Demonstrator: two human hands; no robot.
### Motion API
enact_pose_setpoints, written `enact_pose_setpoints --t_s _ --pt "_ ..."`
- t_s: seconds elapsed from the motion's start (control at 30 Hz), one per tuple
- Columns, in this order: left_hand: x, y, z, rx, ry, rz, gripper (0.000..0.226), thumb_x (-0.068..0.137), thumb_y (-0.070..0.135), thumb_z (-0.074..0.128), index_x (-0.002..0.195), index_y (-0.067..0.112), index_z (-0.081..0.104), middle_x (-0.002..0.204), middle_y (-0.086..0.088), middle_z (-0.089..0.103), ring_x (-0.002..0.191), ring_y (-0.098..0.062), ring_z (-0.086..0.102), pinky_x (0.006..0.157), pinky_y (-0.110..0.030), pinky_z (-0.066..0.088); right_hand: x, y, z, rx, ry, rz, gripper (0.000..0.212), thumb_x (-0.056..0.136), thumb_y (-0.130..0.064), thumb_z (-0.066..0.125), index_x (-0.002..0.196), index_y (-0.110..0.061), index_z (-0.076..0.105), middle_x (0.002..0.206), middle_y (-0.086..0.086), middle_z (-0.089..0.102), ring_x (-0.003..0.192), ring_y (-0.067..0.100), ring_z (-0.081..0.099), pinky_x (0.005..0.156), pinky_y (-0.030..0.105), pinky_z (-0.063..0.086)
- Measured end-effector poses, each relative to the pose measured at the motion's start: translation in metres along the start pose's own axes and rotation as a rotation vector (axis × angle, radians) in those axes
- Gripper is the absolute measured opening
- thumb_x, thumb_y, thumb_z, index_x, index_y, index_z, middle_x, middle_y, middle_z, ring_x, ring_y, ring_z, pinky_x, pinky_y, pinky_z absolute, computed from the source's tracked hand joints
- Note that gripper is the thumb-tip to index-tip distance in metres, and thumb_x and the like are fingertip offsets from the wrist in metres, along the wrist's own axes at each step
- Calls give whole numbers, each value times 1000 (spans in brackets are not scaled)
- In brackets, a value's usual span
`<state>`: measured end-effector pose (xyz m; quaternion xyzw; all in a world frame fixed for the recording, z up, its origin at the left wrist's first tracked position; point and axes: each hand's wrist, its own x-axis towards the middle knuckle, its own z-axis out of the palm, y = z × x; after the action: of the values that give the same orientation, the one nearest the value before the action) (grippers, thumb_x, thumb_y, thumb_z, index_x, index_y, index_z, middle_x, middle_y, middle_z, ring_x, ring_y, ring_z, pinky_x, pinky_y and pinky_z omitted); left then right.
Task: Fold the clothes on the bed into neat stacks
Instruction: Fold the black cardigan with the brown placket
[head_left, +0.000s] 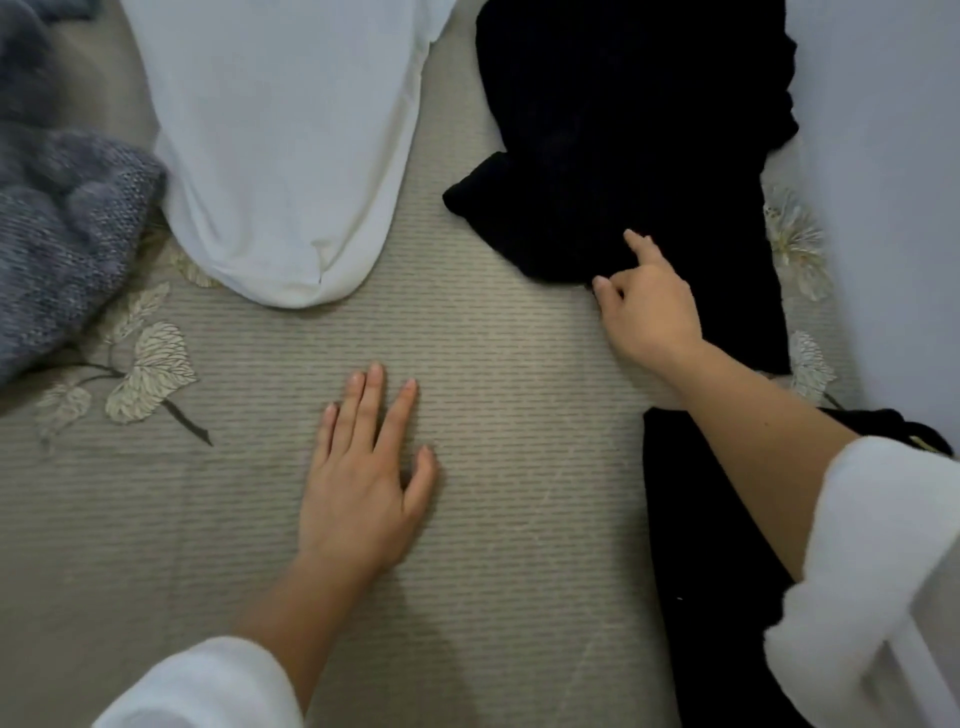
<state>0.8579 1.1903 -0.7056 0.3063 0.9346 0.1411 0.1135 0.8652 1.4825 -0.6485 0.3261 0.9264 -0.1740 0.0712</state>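
Hands: right (649, 312) pinches black garment (613, 130) edge; left (363, 478) flat on bedspread (519, 415).

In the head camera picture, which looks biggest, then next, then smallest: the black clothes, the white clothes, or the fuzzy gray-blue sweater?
1. Black garment: it covers the most picture, running from top to bottom.
2. White garment.
3. Gray-blue knit sweater: smallest as seen.

All three are cut off by the frame edges, so their true sizes stay unsure.
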Motion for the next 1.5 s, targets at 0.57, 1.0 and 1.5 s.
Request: enact_pose_setpoints --t_s 0.57,1.0,1.5 --pt "-78 -44 -73 -1624 -152 -757 26 100 42 35 107 29 56 122 -3 60 101 -14 60 89 -31 42 -201 -128 74 1036 -452 406 57 90 -33 61 142 -20 41 128 -4 57 113 15 58 100 35 47" --pt "-245 -89 -100 -974 -674 -595 48 85 10 66 131 20 54 107 -13 69 85 -17 66 74 -28 52 -417 -139 95 395 -1393 72 12 89 -21 60 83 -13 67 75 -15 64 74 0 58 75 15 45" --pt "-213 -124 -91 -752 -163 -571 45 89 29 64 129 15 48 102 0 61 93 -18 60 84 -35 47 -347 -91 67 414 249 442 34 83 -24 66 109 -13 48 106 5 52 97 23 53 81 36 45"
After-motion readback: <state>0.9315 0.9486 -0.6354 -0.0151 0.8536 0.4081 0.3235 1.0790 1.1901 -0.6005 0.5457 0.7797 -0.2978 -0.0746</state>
